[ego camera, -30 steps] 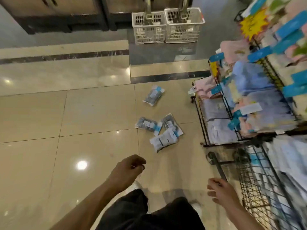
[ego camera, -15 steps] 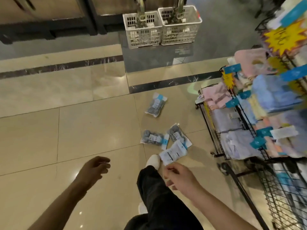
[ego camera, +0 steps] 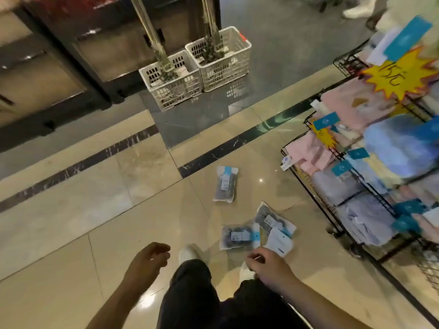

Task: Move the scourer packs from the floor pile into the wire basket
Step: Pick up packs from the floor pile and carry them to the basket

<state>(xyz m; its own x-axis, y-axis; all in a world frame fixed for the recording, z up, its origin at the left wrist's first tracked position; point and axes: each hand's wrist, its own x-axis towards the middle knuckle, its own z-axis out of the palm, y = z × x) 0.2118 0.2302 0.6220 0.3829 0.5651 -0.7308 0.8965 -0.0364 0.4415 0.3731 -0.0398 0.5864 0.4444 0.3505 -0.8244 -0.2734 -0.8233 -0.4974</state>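
Observation:
Several scourer packs lie on the glossy tiled floor. One pack [ego camera: 225, 184] lies apart, farther away. Three more sit in a loose pile: a dark pack [ego camera: 237, 236], a pack [ego camera: 270, 218] behind it, and a white-backed pack [ego camera: 279, 242] nearest me. My right hand [ego camera: 267, 265] hovers just short of the white-backed pack with its fingers curled and nothing in them. My left hand [ego camera: 149, 260] hangs loosely curled and holds nothing, left of my leg. A blurred corner of the wire basket [ego camera: 427, 271] shows at the lower right edge.
A black wire rack [ego camera: 316, 193] stacked with folded cloths and a yellow price star stands on the right. Two white plastic crates [ego camera: 197, 74] holding poles sit by a dark cabinet at the back. My dark trouser leg and white shoe [ego camera: 187, 254] are below the pile.
I have stepped closer to the pile and the view has tilted. My right hand swung in from the basket side towards the white-backed pack. My left hand shifted slightly.

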